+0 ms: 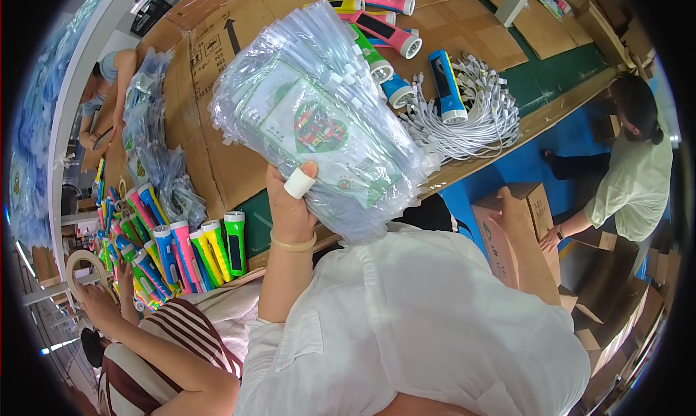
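My left hand (291, 206) is closed on a thick stack of clear plastic zip bags (319, 118), gripping its near edge with the thumb on top. The bags have a green printed design and tilt over the table. A white wrap (299, 183) circles my left thumb, and a beige band (294, 243) my wrist. Off the table's edge at the right, my right hand (512, 207) is beside a cardboard box (533, 220), fingers apart and nothing seen in it. Beyond the bags lie several colourful flashlights (388, 33). A blue and yellow flashlight (446, 86) rests on bundled white cables (471, 129).
Many flashlights (174, 253) stand crowded at the left, beside more plastic bags (156, 118). A co-worker's hand (98, 303) near them is by a tape roll (85, 271). Another person (627, 169) bends over boxes at the right. Cardboard (239, 166) covers the table.
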Demonstrator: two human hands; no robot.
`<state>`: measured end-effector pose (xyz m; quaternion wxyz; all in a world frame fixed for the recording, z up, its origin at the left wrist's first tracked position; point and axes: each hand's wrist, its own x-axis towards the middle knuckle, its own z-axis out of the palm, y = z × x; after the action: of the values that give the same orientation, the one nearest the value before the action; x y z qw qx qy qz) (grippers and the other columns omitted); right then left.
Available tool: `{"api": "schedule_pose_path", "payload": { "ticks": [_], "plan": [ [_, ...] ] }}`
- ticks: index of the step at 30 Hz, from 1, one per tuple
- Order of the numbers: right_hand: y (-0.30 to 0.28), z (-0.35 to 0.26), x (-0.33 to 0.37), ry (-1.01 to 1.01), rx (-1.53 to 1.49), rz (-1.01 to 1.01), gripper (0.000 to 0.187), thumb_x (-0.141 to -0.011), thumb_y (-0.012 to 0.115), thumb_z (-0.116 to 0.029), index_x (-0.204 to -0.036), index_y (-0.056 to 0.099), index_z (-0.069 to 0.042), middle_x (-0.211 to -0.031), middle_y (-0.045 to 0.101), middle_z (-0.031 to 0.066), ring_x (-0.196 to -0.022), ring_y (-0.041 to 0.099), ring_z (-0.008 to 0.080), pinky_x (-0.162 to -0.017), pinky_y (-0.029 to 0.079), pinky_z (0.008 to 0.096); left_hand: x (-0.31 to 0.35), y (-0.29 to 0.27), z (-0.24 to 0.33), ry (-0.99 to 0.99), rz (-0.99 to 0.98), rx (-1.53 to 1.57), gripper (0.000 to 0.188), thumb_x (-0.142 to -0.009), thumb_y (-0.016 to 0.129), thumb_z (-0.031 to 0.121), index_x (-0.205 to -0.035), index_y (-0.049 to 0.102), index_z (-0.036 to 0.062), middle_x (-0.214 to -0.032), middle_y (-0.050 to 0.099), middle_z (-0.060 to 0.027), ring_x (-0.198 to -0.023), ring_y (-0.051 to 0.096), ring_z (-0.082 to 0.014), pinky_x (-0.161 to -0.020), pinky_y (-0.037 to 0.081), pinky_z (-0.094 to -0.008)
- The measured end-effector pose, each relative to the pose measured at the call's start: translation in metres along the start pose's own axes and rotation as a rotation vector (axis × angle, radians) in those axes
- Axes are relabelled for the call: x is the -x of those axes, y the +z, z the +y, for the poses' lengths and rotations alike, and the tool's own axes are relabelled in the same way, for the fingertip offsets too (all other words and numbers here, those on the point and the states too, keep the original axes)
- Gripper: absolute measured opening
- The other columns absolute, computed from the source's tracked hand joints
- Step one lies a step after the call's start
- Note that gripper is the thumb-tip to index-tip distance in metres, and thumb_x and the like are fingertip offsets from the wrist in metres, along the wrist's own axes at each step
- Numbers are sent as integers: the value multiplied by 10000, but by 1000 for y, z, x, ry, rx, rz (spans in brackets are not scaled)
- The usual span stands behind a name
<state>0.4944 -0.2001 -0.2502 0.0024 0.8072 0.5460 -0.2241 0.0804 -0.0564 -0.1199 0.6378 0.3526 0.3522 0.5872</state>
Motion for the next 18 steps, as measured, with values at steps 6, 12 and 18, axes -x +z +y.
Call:
{"api": "schedule_pose_path", "payload": {
  "ticks": [6,12,18],
  "plan": [
    [-105,-99,-3,-281,-917,126,700,-774,863,-260,-1340,526,-24,-1173,678,147,-1096,645,266,-959,490,408,-7,37,-6,-59,-69,10,624,-782,808,58,-1330,518,-4,-1221,652,-103,-1068,659,-218,-951,530,-359],
    [-130,-210,-45,-580,-1231,-161,832,-743,890,-300,-1388,482,30,-1297,616,137,-1189,589,234,-1059,431,375,-6,69,-18,-125,-176,-89,591,-778,828,80,-1295,555,-1,-1231,650,-94,-1074,640,-196,-950,506,-334],
    [-99,-214,-82,-500,-1763,-669,710,-902,724,-432,-1428,466,-31,-1323,619,148,-1159,648,276,-995,536,445,-14,81,-7,-66,-239,-134,688,-808,839,205,-1360,486,-1,-1276,610,-90,-1126,609,-193,-983,487,-334]
  ]
}}
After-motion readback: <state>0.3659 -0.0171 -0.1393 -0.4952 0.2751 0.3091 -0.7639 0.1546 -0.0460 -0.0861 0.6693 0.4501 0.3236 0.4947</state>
